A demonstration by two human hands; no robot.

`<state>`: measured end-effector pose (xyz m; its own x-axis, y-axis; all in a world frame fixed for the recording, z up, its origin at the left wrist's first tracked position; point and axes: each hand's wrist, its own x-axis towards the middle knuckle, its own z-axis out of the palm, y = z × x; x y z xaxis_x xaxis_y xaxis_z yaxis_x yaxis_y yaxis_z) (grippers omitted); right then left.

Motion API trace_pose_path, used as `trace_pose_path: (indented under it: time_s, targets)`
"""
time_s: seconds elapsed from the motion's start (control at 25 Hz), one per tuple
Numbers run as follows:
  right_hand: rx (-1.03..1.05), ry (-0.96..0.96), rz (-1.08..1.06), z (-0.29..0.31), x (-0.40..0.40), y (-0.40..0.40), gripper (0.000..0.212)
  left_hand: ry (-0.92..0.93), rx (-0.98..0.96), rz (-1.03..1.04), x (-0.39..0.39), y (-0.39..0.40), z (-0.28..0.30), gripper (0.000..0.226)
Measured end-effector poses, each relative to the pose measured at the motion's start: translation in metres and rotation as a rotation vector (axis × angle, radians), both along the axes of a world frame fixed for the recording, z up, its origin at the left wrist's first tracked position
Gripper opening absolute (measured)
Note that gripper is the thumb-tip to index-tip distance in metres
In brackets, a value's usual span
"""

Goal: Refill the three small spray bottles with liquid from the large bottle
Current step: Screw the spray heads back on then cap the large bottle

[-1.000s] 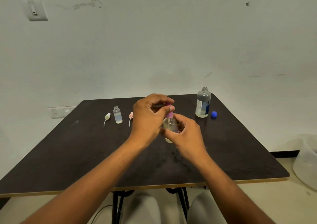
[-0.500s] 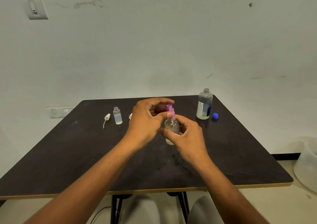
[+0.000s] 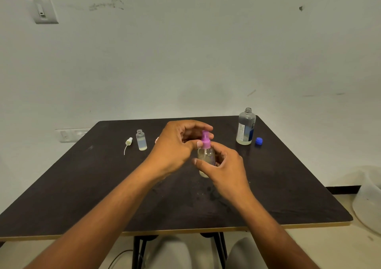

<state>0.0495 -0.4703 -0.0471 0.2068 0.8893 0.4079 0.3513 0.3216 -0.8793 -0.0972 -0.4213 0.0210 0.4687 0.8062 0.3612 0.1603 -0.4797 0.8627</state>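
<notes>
1. A plain room, home or office cannot be told: a bare, scuffed white wall (image 3: 185, 52) with a light switch (image 3: 43, 11).
2. A dark desk (image 3: 82, 186) on black metal legs, against the wall.
3. Pale floor (image 3: 329, 246).

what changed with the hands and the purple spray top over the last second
The left hand turned on the purple spray top, its thumb and fingers shifting round it, so the nozzle now shows clear of the fingers. The right hand kept its grip on the small bottle. The large bottle, blue cap, open small bottle and white spray top stayed put on the table.
</notes>
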Motion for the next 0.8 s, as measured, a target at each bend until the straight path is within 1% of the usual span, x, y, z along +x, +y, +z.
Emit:
trace_pose_path:
  time_s: [0.04, 0.2, 0.24, 0.4, 0.44, 0.56, 0.64, 0.8]
  targets:
    - [-0.002, 0.006, 0.006, -0.0002, 0.0001, -0.0001, 0.042, 0.013, 0.005, -0.002, -0.0006, -0.0001, 0.0009, 0.032]
    - [0.010, 0.017, 0.020, 0.0010, -0.0045, -0.0007, 0.044, -0.025, 0.083, 0.121, 0.0041, -0.0015, 0.0003, 0.026]
    - [0.012, 0.009, 0.022, 0.0011, -0.0043, -0.0011, 0.042, -0.030, 0.076, 0.111, 0.0038, -0.0008, 0.0004, 0.026]
    - [0.008, -0.004, 0.018, 0.0020, -0.0008, -0.0018, 0.038, 0.009, 0.002, -0.046, -0.0035, 0.0012, 0.0039, 0.030]
    - [0.013, 0.000, 0.021, 0.0028, -0.0011, -0.0016, 0.038, 0.017, 0.023, -0.038, -0.0035, 0.0007, 0.0039, 0.029]
    - [0.020, 0.007, 0.023, 0.0043, -0.0042, -0.0018, 0.042, 0.036, 0.149, 0.112, 0.0013, -0.0003, 0.0015, 0.025]
    - [0.022, -0.005, 0.026, 0.0032, -0.0048, -0.0024, 0.041, 0.018, 0.121, 0.117, 0.0014, 0.0008, 0.0023, 0.026]
    - [0.015, 0.001, 0.033, 0.0025, -0.0020, -0.0044, 0.038, 0.042, 0.026, -0.009, -0.0057, 0.0010, 0.0095, 0.032]
